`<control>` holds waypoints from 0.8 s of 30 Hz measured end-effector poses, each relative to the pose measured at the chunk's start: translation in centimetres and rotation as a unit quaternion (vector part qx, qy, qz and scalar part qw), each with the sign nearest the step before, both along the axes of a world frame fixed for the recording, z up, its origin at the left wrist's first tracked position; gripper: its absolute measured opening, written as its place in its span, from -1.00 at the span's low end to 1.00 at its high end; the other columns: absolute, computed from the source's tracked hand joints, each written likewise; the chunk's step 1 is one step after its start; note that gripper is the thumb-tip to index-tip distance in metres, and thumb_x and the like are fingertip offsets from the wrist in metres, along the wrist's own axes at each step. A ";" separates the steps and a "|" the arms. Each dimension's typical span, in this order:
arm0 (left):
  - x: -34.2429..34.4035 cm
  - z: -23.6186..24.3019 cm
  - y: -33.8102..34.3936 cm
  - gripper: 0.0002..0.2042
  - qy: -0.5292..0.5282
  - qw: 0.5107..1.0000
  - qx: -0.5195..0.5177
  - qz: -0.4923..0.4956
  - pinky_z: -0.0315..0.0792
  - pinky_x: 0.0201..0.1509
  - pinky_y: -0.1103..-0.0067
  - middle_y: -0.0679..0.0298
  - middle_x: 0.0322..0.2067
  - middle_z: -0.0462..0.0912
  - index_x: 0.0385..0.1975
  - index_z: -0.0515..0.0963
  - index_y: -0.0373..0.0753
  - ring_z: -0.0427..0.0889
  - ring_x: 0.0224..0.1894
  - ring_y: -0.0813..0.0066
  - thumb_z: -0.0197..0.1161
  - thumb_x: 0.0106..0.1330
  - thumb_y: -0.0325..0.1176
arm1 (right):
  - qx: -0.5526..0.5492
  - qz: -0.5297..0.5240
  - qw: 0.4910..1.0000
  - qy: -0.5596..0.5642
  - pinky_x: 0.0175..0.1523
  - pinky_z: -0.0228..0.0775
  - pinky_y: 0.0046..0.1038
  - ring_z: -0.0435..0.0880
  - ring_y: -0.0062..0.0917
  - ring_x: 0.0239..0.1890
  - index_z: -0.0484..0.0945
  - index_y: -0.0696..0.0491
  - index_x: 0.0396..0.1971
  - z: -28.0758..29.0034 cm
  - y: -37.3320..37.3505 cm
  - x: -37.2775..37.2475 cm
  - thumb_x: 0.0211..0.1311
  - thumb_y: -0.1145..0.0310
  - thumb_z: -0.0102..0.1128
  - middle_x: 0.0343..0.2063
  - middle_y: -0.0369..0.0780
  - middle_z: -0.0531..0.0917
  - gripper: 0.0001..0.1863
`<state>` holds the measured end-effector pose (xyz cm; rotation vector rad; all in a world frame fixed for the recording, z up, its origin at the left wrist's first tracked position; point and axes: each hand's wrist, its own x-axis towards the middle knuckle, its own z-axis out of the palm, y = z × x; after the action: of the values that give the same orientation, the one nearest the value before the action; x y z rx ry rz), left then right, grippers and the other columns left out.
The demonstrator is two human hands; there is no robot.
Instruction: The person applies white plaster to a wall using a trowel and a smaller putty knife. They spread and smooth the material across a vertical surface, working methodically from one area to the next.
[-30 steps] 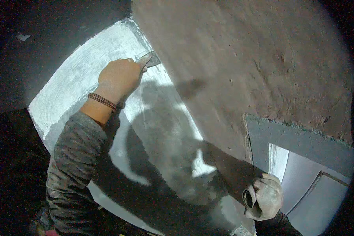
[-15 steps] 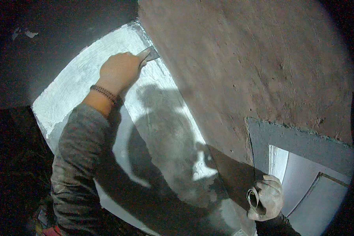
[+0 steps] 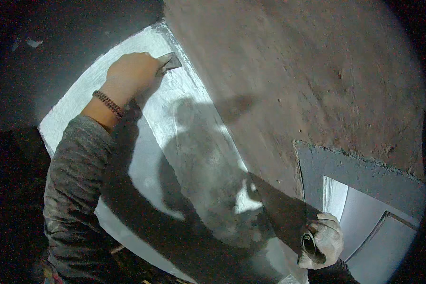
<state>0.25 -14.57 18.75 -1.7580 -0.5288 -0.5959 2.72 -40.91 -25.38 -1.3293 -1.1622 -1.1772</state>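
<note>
the left hand [image 3: 131, 72], bare and reaching in from the lower left, has its grip clamped on a scraper [image 3: 174, 61] with a flat metal blade. the blade points to the upper right and lies over the white coating [image 3: 87, 87] near its top corner, just beside the edge where the brown wall [image 3: 312, 71] begins; whether it presses on the coating i cannot tell. a dark beaded bracelet [image 3: 108, 104] circles the left wrist, and a grey sleeve [image 3: 75, 189] covers the forearm below it.

the right hand [image 3: 330, 239], pale and apparently gloved, is well apart at the lower right. its grip is closed around a rolled piece [image 3: 309, 244], whose hollow end faces left; what it is made of i cannot tell. a dark sleeve [image 3: 333, 274] runs down from it to the lower edge.

between the hands, a mottled grey patch [image 3: 208, 175] adjoins the white coating, with shadows of a head and arms falling across the surface. behind and above the right hand, a grey border [image 3: 364, 165] frames a pale panel [image 3: 388, 241] with a dark outline. a dark wall [image 3: 80, 28] fills the upper left, with a small light fleck [image 3: 34, 43] on it.
</note>
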 end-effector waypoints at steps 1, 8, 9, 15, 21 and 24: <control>0.2 0.2 -0.1 -0.71 0.008 1.000 -0.018 -0.003 0.65 -0.07 0.19 0.04 -0.21 0.75 -0.08 0.70 -0.18 0.77 -0.13 0.02 0.14 0.42 -0.19 | 0.016 0.027 0.999 -0.008 0.04 0.53 0.08 0.68 -0.13 -0.13 0.45 -0.11 0.32 0.1 0.0 0.1 0.12 0.17 0.41 -0.04 -0.12 0.64 -0.29; -0.1 0.7 0.3 -0.68 0.011 0.999 0.030 -0.039 0.63 -0.09 0.15 0.03 -0.22 0.75 -0.02 0.70 -0.12 0.76 -0.16 0.00 0.08 0.47 -0.15 | 0.007 0.023 1.000 0.015 0.02 0.54 0.06 0.67 -0.11 -0.14 0.48 -0.08 0.19 0.1 0.0 -0.5 0.07 0.20 0.43 -0.09 -0.10 0.65 -0.37; -0.1 1.0 0.4 -0.68 -0.007 0.999 0.003 -0.049 0.63 -0.09 0.14 0.03 -0.22 0.76 -0.13 0.71 -0.20 0.76 -0.18 -0.01 0.07 0.47 -0.15 | 0.009 0.017 1.000 0.016 0.02 0.54 0.05 0.67 -0.11 -0.15 0.50 -0.06 0.14 0.2 0.0 -0.4 0.05 0.21 0.43 -0.10 -0.10 0.66 -0.41; 1.0 3.4 1.5 -0.63 0.010 0.994 0.036 -0.107 0.63 -0.05 0.15 -0.03 -0.20 0.75 -0.20 0.72 -0.28 0.76 -0.14 -0.05 0.07 0.48 -0.13 | 0.075 0.007 0.997 0.022 0.00 0.55 0.01 0.67 -0.13 -0.22 0.61 0.06 -0.21 0.0 0.7 -0.1 -0.05 0.23 0.42 -0.26 -0.14 0.67 -0.62; 1.0 4.4 1.7 -0.66 0.011 0.992 0.043 -0.120 0.61 0.06 0.16 -0.04 -0.10 0.74 -0.06 0.70 -0.17 0.73 -0.03 -0.04 0.08 0.48 -0.10 | 0.044 0.017 0.999 0.015 -0.01 0.55 0.01 0.67 -0.13 -0.22 0.61 0.07 -0.20 -0.3 0.7 0.1 -0.04 0.20 0.43 -0.26 -0.15 0.66 -0.60; 0.9 4.4 1.0 -0.65 0.023 0.991 0.027 -0.126 0.60 0.07 0.16 -0.03 -0.10 0.74 -0.03 0.69 -0.17 0.73 -0.03 -0.04 0.07 0.50 -0.10 | 0.032 0.015 0.999 0.021 -0.01 0.55 0.01 0.67 -0.13 -0.22 0.61 0.07 -0.19 -0.5 0.6 0.2 -0.04 0.18 0.44 -0.26 -0.15 0.66 -0.59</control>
<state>1.10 -13.53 23.17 -1.7955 -0.2566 -0.7365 2.90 -40.32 -25.90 -1.2786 -1.1023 -1.1496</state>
